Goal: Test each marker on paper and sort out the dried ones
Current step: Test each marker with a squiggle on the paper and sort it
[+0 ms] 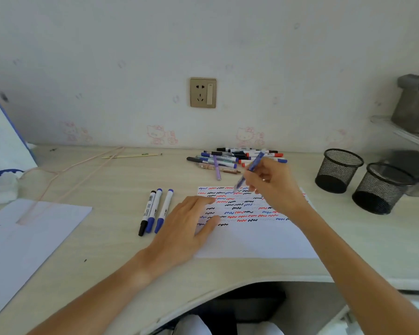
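— Right hand [273, 187], centre right of frame?

— Fingers curled round a blue marker [249, 171], barrel slanted, tip down at the top rows of the test sheet [252, 240]. Tip slightly blurred; touching the paper or just above, cannot tell.

— Left hand [186, 228]?

— Flat, fingers straight, pressing the sheet's left edge. Gripping nothing.

— Sheet itself?

— White, smooth, rectangular, upper half filled with short wavy strokes in red, blue and black. Lower half bare, bottom edge near the desk's curved front cutout.

— Other markers?

— Loose pile [237, 158] above the sheet, centre top of the desk: slim round barrels, mostly white, with blue, red and black caps, crossing one another. Three sorted markers [155, 210] lying side by side left of the sheet, just beside the left hand: one black-capped, two blue-capped, all capped.

— Containers?

— Two black wire-mesh pen cups [339, 170], cylindrical, right side of frame, standing close together, well apart from the sheet.

— Desk [107, 250]?

— Pale wood-grain laminate, matte. Second white sheet [22, 238] at lower left, a few strokes on its left part. Open strip of desk between the three markers and that sheet. Pink cord [65, 175] trailing across upper left. Gold-framed wall socket [203, 92] above the pile.
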